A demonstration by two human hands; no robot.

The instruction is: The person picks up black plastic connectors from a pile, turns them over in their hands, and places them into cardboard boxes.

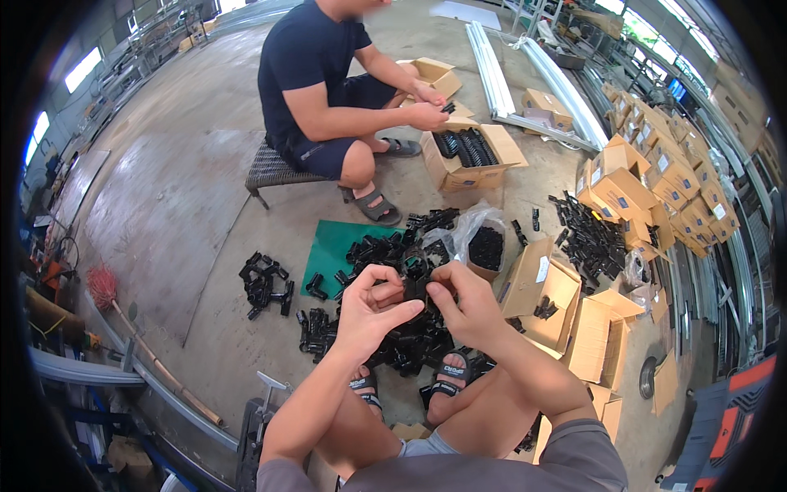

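Note:
In front of me I hold a black plastic fitting [416, 283] up over a heap of similar parts. My left hand [366, 310] is closed, its thumb and curled fingers at the fitting's left side. On the other side my right hand [467, 305] pinches it between thumb and index finger. The fingers partly hide the piece, and its dark colour blends with the heap behind. Below and around my hands lies the heap of black fittings [418, 344], reaching down to my feet and onto a green sheet [328, 246].
A co-worker [316, 90] sits on a woven stool [279, 164], handling black parts above an open carton [467, 174]. Right of me are a bag-lined box [485, 246], open cartons [561, 303], a loose pile of parts [589, 238] and stacked cartons [668, 180]. A broom [156, 357] lies left.

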